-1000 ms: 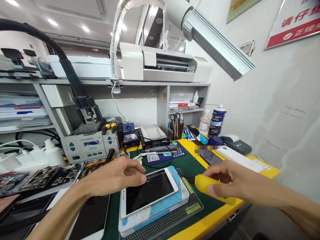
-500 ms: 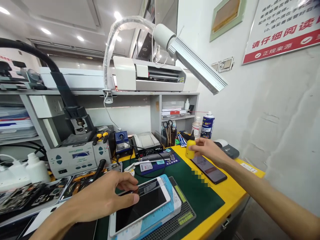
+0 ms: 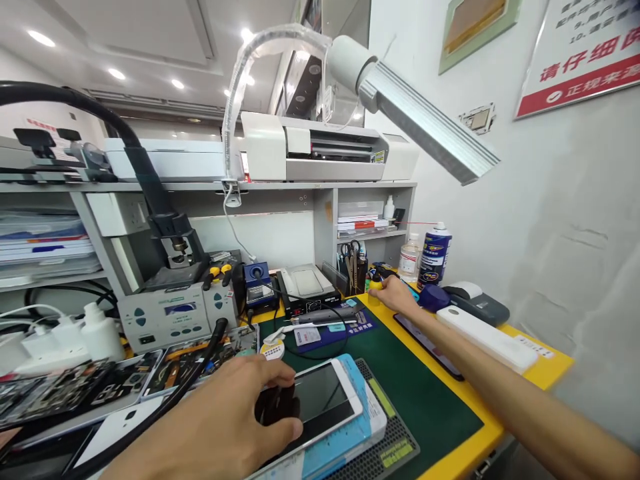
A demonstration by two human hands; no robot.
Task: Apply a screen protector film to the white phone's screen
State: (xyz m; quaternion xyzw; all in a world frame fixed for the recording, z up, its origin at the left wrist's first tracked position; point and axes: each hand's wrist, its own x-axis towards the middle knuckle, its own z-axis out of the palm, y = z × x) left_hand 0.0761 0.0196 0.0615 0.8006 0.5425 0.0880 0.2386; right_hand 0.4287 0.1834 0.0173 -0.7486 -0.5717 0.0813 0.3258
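My left hand (image 3: 240, 413) hovers over or rests on a white-framed tablet (image 3: 320, 407), thumb and fingers apart with nothing between them; whether the fingertips touch the dark screen I cannot tell. Beneath the tablet is a blue and white box (image 3: 373, 413), on a grey perforated pad. At the back right, my right hand (image 3: 397, 297) is closed on a small yellow bottle (image 3: 374, 287) with a dark nozzle, near the cup of scissors (image 3: 353, 263). Under my right forearm lies a dark phone (image 3: 417, 340), partly covered.
A blue spray can (image 3: 434, 257) and a clear bottle (image 3: 409, 259) stand behind my right hand. To the left are a soldering station (image 3: 177, 313), a black hose and trays of phone parts (image 3: 135, 373). A lamp (image 3: 430, 117) hangs overhead.
My right hand has moved the yellow bottle from beside the phone to farther back, near the scissors cup. My left hand stays at the tablet. The view has swung slightly left.
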